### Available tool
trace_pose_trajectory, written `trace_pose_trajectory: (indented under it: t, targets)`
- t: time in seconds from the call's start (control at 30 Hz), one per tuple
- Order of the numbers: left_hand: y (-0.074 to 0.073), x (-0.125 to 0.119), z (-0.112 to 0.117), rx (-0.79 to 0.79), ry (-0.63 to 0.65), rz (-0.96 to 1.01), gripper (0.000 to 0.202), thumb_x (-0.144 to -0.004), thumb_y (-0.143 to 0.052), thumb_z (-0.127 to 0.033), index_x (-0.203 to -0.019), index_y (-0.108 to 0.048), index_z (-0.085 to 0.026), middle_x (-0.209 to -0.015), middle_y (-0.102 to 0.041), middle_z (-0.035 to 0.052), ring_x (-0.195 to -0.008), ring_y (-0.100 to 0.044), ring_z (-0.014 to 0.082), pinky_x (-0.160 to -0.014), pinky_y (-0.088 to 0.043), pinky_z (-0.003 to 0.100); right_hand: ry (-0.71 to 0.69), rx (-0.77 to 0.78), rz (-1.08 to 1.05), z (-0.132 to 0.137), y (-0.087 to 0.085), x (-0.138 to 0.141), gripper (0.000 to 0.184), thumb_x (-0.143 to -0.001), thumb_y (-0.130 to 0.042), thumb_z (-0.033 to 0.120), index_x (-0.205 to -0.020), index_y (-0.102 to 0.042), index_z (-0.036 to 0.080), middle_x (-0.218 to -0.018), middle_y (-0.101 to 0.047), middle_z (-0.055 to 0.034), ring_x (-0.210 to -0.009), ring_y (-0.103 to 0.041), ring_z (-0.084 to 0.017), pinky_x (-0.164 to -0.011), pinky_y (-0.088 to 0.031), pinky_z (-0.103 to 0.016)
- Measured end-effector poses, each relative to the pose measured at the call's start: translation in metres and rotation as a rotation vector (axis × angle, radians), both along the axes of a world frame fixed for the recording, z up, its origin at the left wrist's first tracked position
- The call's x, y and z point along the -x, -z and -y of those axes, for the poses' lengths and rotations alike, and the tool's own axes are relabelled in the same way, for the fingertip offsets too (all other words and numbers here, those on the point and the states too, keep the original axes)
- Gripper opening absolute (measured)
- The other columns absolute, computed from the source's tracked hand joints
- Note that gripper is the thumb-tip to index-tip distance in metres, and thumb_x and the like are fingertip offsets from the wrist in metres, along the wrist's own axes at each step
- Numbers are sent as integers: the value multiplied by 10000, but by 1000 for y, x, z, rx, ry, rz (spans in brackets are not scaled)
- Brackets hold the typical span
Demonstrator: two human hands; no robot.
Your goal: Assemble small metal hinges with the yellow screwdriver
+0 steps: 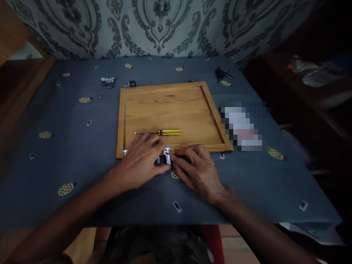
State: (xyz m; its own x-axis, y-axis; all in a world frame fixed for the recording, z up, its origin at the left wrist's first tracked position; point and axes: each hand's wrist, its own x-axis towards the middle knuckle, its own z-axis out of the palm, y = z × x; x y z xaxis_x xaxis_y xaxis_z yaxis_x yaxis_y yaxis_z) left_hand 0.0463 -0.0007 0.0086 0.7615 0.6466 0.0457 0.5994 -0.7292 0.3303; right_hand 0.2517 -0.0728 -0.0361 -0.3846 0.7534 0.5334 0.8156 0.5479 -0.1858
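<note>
A wooden cabinet door panel (pixel 170 110) lies flat on the blue patterned tablecloth (pixel 68 157). On the panel, near its front rail, rests a yellow-handled screwdriver (pixel 162 132). My left hand (pixel 141 163) and my right hand (pixel 196 170) meet at the panel's front edge. Both have their fingers curled and pinched around a small silver metal hinge (pixel 166 156) that sits against that edge. The fingers cover most of the hinge.
Another silver hinge (pixel 107 82) lies at the back left of the table, and a dark small object (pixel 221 74) at the back right. A blurred-out item (pixel 243 126) sits right of the panel. Patterned wallpaper stands behind; dark furniture stands at the right.
</note>
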Motion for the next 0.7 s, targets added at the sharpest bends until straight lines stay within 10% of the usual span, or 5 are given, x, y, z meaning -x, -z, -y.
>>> trace_pose_trajectory:
  t: [0.7]
  targets:
    - [-1, 0, 0, 20, -1, -33, 283, -876, -775, -405, -974, -625, -187, -1088, -648, 73, -1076, -592, 290, -928, -484, 447, 24, 67, 78, 4, -4, 2, 226, -932, -588, 105, -1060, -724, 233, -967, -680, -85, -906, -534, -248, -764, -421, -382]
